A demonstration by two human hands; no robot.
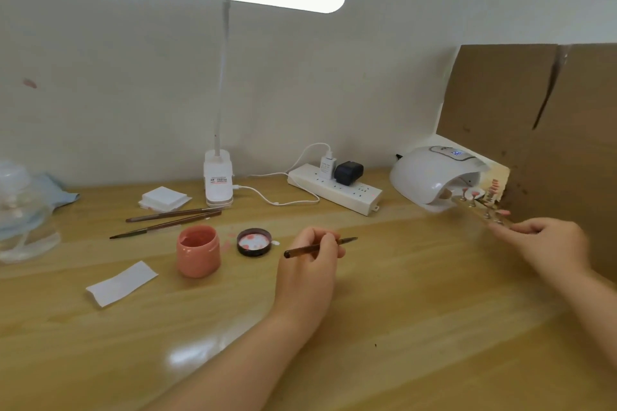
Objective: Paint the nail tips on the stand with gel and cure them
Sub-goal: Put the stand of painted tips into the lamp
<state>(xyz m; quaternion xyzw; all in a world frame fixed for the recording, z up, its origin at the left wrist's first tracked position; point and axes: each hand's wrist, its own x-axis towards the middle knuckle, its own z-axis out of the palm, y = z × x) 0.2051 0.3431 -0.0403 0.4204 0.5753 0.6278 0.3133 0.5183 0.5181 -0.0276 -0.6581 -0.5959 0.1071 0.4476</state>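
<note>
The right hand [547,243] pinches the stand [484,207] of pink nail tips at the mouth of the curing lamp [430,177]. The left hand [310,264] grips a brush [320,246] above the surface [400,310]. Wet tips may smear against the lamp's rim.

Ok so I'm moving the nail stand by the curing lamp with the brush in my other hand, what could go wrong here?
The right hand holds the stand by one end only, tilted, so the nail tips could brush the curing lamp opening and smear if wet. The brush in the left hand hovers above the table; any gel on its tip might mark the wood. The open gel jar sits near that forearm and could be knocked.
</note>
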